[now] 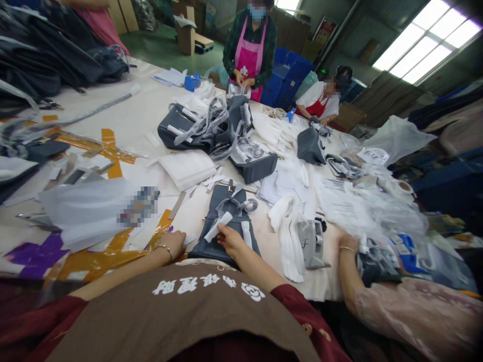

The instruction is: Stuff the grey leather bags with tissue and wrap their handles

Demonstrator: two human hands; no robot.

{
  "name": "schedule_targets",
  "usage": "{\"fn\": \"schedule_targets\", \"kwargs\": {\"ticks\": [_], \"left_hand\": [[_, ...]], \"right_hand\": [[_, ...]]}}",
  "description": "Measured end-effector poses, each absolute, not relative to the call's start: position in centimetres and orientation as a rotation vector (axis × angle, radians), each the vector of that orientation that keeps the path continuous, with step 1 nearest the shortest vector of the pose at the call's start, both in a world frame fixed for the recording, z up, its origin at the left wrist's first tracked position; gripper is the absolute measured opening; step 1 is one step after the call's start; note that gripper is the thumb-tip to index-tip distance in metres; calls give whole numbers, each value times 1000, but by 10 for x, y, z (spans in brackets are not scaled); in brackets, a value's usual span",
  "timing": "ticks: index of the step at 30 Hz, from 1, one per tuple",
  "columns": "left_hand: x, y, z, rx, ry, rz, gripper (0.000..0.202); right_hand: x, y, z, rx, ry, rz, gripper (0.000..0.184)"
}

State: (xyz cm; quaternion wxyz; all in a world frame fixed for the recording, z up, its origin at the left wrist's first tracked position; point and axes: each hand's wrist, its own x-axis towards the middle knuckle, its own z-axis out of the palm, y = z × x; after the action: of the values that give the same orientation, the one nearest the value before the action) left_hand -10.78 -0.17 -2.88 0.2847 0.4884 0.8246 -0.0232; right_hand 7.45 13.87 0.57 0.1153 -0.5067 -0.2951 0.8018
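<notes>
A dark blue-grey handbag [234,223] lies flat on the table in front of me, its top pointing away. Clear film wraps its handles, and white wrapping covers two strap parts on its front. With thumb and fingers closed, my right hand [233,241] grips the left white-wrapped strap [218,227]. To the left of the bag, my left hand [170,245] rests low over the table with curled fingers. At its fingertips is a small white strip [190,240], which it seems to pinch.
More handbags [253,167] with wrapped handles stand behind. A tape dispenser [312,243] and white sheets [341,198] lie to the right, near a co-worker's arm [347,261]. Brown tape [94,264] and a translucent bag [81,211] lie left. Two co-workers [249,50] [320,103] work across the table.
</notes>
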Motion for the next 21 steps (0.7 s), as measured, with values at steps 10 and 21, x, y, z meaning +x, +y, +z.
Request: {"fn": "schedule_targets", "kwargs": {"ticks": [10,21], "left_hand": [[-159,22,-19,905,2225,314,30],[-192,48,14,547,2085,806,37]], "right_hand": [[75,138,6,-1475,-851,2358,20],[75,138,-1,-1460,-847,2362,21]]}}
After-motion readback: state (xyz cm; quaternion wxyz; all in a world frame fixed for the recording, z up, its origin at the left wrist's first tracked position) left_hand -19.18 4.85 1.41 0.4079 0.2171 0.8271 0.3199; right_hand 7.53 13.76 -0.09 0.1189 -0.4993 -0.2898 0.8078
